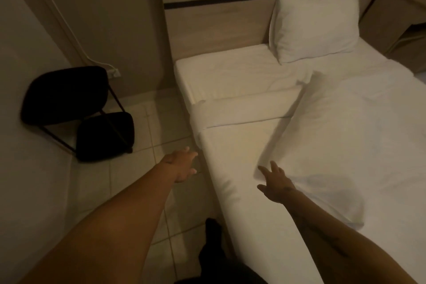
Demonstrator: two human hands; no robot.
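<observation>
A bed with a white fitted sheet (232,71) fills the right half of the head view. A white duvet (350,136) lies over it, its near left part folded back. A white pillow (315,25) leans against the wooden headboard (216,23). My left hand (183,165) reaches out over the floor beside the bed's left edge, fingers extended, holding nothing. My right hand (275,183) hovers with spread fingers at the duvet's lower left corner; whether it touches the cloth is unclear.
A black chair (76,108) stands on the tiled floor (143,168) left of the bed, near the wall. A wooden nightstand (401,21) sits at the far right. My dark-clothed leg (214,249) is next to the bed frame.
</observation>
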